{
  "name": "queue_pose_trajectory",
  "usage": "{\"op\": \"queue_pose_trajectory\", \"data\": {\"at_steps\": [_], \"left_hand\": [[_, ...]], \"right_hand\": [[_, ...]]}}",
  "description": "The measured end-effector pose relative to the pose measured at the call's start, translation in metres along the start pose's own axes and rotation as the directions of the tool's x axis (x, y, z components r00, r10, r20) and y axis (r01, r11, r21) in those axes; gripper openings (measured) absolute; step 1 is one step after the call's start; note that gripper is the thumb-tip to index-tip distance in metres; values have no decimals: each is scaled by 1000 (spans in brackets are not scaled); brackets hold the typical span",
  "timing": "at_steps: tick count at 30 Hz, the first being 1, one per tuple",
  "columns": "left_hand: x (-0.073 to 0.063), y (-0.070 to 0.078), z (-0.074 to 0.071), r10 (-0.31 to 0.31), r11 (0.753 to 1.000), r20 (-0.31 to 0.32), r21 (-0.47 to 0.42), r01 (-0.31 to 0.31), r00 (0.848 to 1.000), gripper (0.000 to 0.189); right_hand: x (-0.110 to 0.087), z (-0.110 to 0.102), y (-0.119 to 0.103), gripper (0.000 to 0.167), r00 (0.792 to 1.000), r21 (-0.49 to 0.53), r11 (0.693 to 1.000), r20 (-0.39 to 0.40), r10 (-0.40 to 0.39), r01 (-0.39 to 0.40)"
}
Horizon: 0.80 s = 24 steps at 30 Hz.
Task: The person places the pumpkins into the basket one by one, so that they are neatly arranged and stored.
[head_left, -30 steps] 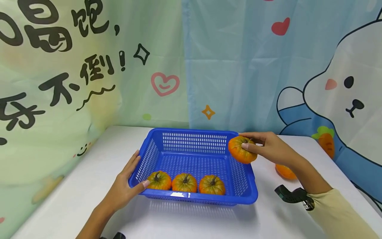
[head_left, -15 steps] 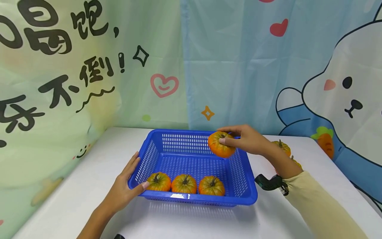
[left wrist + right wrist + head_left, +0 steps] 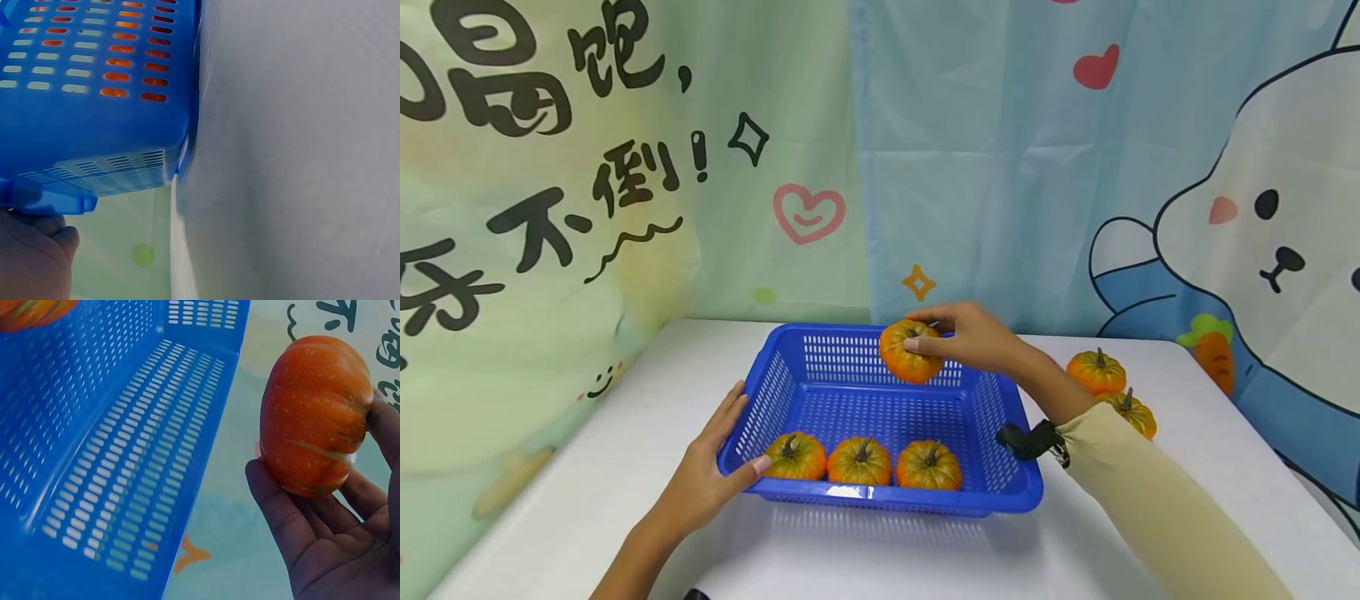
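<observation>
A small orange pumpkin [image 3: 901, 357] is held in my right hand [image 3: 976, 337], above the back part of a blue plastic basket [image 3: 940, 500]. In the right wrist view, the thumb and fingers grip this pumpkin [image 3: 315, 419] from its sides, clear of the basket wall. My left hand [image 3: 707, 471] holds the basket's left front corner, thumb over the rim and fingers along the outside. Inside, along the front wall, sit a left pumpkin [image 3: 796, 457], a middle pumpkin [image 3: 859, 461] and a right pumpkin [image 3: 929, 465].
On the white table [image 3: 1112, 533], right of the basket, lie a farther pumpkin [image 3: 1096, 372] and a nearer pumpkin [image 3: 1135, 414], partly behind the right sleeve [image 3: 1150, 475]. A printed curtain [image 3: 970, 167] hangs along the table's back edge.
My right hand has carried the pumpkin leftward and slightly up, from the basket's right rim to over its back part. The left hand stays on the corner. Two table pumpkins have come into fuller view.
</observation>
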State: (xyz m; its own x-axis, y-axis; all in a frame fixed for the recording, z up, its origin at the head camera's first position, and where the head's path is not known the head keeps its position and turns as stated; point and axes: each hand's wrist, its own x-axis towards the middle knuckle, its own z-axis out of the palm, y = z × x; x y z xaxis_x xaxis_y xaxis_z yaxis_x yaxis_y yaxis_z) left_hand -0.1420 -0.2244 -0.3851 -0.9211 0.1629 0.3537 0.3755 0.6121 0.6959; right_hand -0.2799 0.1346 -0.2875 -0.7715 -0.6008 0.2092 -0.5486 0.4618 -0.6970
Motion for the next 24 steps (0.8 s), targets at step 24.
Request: {"op": "queue_pose_trajectory", "data": {"at_steps": [24], "left_hand": [[1,0,-1,19,1000,-8,19,-19,1000,83]], "right_hand": [[64,51,-5,51,992,97,990,90,93,-101]]}}
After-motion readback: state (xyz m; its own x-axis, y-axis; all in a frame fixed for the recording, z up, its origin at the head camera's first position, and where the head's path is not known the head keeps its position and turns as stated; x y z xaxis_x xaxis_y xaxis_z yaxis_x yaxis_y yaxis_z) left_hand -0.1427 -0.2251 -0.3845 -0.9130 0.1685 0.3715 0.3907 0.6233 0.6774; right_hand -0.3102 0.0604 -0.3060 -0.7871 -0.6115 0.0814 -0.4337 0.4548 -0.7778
